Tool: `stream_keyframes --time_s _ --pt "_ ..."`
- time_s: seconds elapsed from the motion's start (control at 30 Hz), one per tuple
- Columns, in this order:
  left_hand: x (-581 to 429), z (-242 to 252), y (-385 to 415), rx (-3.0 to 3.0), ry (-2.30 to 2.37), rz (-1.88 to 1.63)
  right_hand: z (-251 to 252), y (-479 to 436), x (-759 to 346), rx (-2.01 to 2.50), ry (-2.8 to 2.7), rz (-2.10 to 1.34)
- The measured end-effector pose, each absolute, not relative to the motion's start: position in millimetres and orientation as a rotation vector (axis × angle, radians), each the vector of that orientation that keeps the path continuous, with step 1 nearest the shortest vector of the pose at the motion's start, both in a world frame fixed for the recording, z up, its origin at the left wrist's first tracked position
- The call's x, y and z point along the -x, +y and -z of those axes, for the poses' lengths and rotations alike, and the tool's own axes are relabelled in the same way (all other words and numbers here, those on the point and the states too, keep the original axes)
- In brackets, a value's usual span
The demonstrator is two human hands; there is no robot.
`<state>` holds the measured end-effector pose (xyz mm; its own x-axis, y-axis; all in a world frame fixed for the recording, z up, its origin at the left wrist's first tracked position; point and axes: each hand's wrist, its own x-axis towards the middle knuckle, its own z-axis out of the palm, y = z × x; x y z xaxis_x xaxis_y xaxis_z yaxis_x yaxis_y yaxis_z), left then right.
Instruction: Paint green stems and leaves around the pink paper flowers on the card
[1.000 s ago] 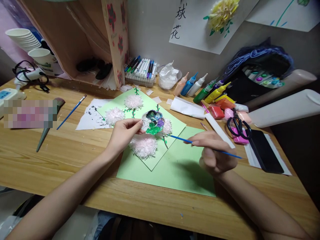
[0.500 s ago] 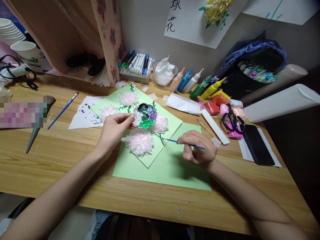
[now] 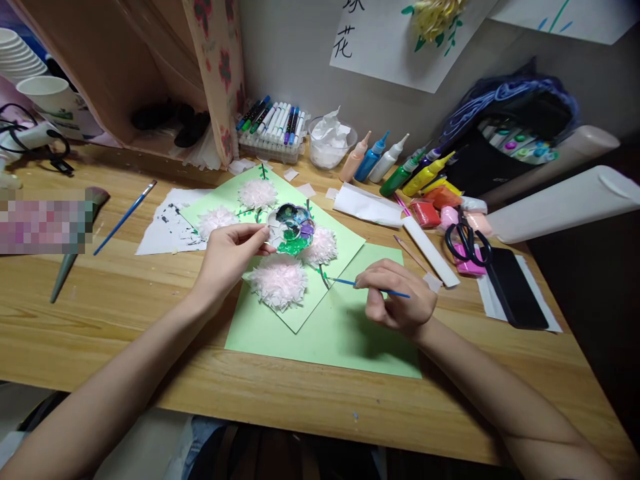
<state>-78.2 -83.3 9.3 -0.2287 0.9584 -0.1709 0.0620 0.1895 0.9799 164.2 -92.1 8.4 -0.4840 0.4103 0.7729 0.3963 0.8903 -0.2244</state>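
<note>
My left hand (image 3: pixel 233 257) pinches the rim of a small round paint palette (image 3: pixel 291 230) with green, purple and dark paint in its wells. It is held above a light green card (image 3: pixel 300 313) bearing several fluffy pale pink paper flowers (image 3: pixel 279 283). My right hand (image 3: pixel 397 297) grips a thin blue paintbrush (image 3: pixel 383 291). The brush tip is at a dark painted stem with small green leaves (image 3: pixel 323 275), near the card's right edge. Under that card lies a larger light green sheet (image 3: pixel 367 337). The palette hides part of the card and one flower.
Squeeze paint bottles (image 3: pixel 373 163), a marker box (image 3: pixel 273 130) and a bowl of crumpled paper (image 3: pixel 329 143) stand along the wall. Black scissors (image 3: pixel 467 243) and a phone (image 3: pixel 515 287) lie right. Left are another blue brush (image 3: pixel 125 217), a paint-marked paper (image 3: pixel 170 223) and paper cups (image 3: pixel 47 100).
The whole view has shifted very slightly. Both hands, the palette and the brush keep nearly the same positions over the card.
</note>
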Motion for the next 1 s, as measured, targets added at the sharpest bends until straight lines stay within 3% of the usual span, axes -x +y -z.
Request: stream_keyframes --time_s 0.57,0.87,1.0 --pt "78.8 -8.6 -83.5 -1.011 1.504 -1.193 -9.7 -93.0 -164.0 0.570 -2.134 -0.030" --pt "75.6 -7.2 -85.1 -1.001 1.465 -1.182 -11.2 -87.8 -164.8 0.586 -1.629 -0.291" --pt "74.3 -5.2 -86.2 -1.019 1.429 -1.169 -4.6 -84.6 -162.5 0.648 -1.710 -0.540"
